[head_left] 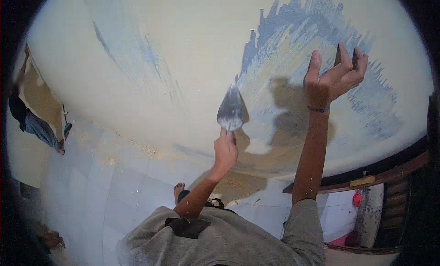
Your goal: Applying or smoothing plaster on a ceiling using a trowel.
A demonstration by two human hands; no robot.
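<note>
While pale crumbs (146, 149) are lying scattered along the foot of the wall (197, 46), light floor tiles (119, 206) are spreading below, and one of the wearer's bare feet (179, 191) is resting on them. Far to the left, another person (39, 124) in a dark top and blue trousers is appearing close to the wall. At the lower right a small red item (357, 198), too small to identify, is showing beyond a dark-edged opening. A shadow (288, 94) is falling between the hands, partly covering the streaked area.

The right hand (337, 78), wearing a bluish band (319, 110) at its wrist, is reaching up empty, fingers apart and half bent; whether they are touching the surface, I cannot tell. The left hand (225, 150) is gripping the handle of a trowel (230, 108), fingers closed around it. That trowel is pointing upward by the patch's lower left end, its leaf-shaped blade showing grey metal and whitish smears near the base. Ragged blue-grey streaks are breaking up the wall's cream coat.
</note>
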